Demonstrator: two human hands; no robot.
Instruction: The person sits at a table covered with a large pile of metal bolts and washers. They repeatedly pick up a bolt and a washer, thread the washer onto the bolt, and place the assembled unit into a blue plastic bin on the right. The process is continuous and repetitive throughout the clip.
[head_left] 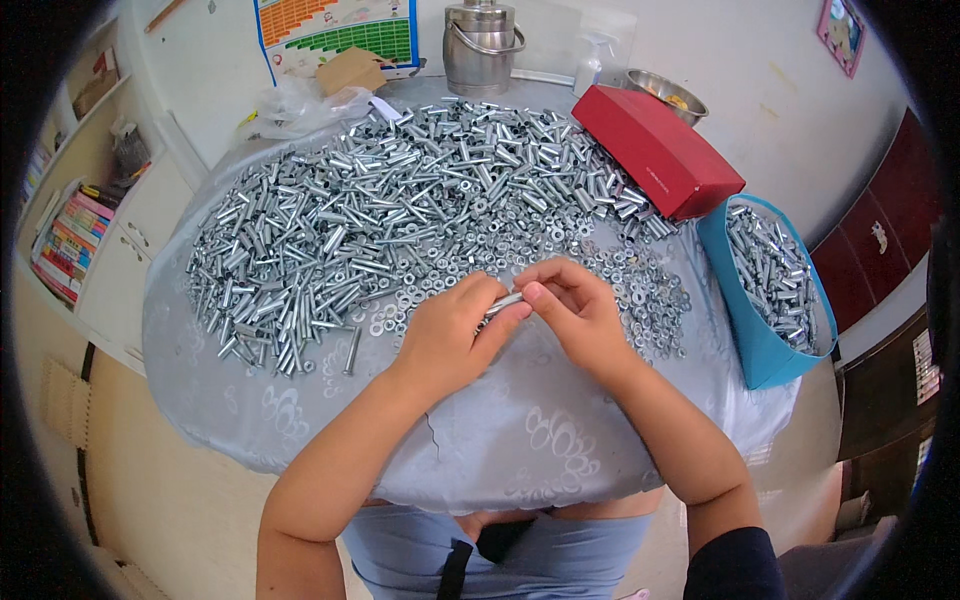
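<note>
Over the near side of the table, my left hand [446,335] and my right hand [580,318] meet around a silver metal bolt [502,303]. The left fingers wrap its lower end, while the right thumb and fingertips pinch the other end. The fingers partly hide it, so I cannot tell what is fitted on it. Just beyond my hands lies a spread of washers and nuts [645,298]. Behind and to the left rises a wide heap of loose bolts and metal sleeves [330,205]. A single bolt [353,350] lies apart at the heap's near edge.
At right, a teal fabric bin [762,372] holds many bolts. A red box [665,150] leans at the heap's back right, near a steel bowl [700,108]. A lidded steel pot [480,60] and a plastic bag [305,112] stand at the back. Grey cloth [540,440] covers the table.
</note>
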